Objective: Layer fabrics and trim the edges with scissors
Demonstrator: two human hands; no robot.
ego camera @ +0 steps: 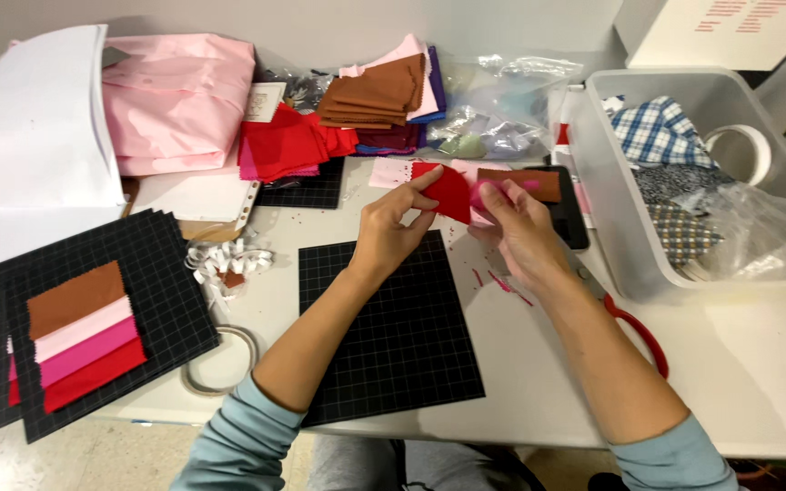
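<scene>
Left hand [391, 232] pinching the near edge of a red fabric swatch [448, 192] between thumb and forefinger, held up just above the table [757, 364]. Right hand [518, 229] closed on the swatch's other side, fingertips also gripping a bright pink swatch [484, 195] that overlaps the red one. Directly below, a black gridded mat [393, 336], bare, with pink and red thread scraps [500, 282] scattered just beside its right edge. Behind the hands, a brown swatch [522, 184] lying on a dark flat slab. Red-handled scissors [640, 335] partly hidden under the right forearm. Further out, a clear plastic bin [611, 227] with checked cloth and a tape roll on the right; on the left, another black gridded mat [161, 273] carrying stacked brown, pale pink, pink and red strips [84, 335]; folded fabric piles [288, 145] along the back. Likely slip: two small swatches shifting against each other in so light a pinch, ending crooked. Also possible: forearm nudging the scissors toward the table edge, or loose threads clinging to the pieces.
</scene>
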